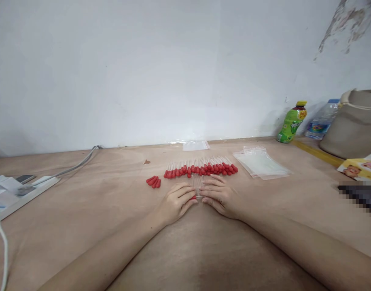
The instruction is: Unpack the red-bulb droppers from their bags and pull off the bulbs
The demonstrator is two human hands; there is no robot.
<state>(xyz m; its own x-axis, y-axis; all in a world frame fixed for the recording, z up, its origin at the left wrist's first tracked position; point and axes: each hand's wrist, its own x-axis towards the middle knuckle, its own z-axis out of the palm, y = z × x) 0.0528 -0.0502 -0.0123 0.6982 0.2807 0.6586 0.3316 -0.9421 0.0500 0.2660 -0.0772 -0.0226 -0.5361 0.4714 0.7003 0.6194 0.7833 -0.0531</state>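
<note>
One bright red, soft-looking bulb (pixel 191 198) shows at the edge of your left hand (pixel 179 201), which is curled nearly closed and seems to pinch it between thumb and forefinger; a thin clear tube (pixel 199 197) lies crosswise from there toward your right hand (pixel 220 195). That hand is loosely bent, its fingertips at the tube's other end, but the contact is hidden, so I cannot tell whether you grip it. If the tube is glass, a sideways push between your hands could snap it, and a crooked angle could make it slip. Just beyond, between your hands, several slender clear tubes (pixel 196 181) lie pointing away from you on the wooden-toned bench (pixel 118 194); a stray knuckle could roll them apart. Past them runs a long row of red-bulbed clear droppers (pixel 200 169), crowded toward its right end, where a forward nudge could disarrange it. To its left, a few loose red bulbs (pixel 154 182) lie together and might scatter if brushed. Farther right, flat transparent plastic bags (pixel 262 162) overlap and could slide if bumped; a green bottle with a yellow cap (pixel 291 122) stands well apart.
</note>
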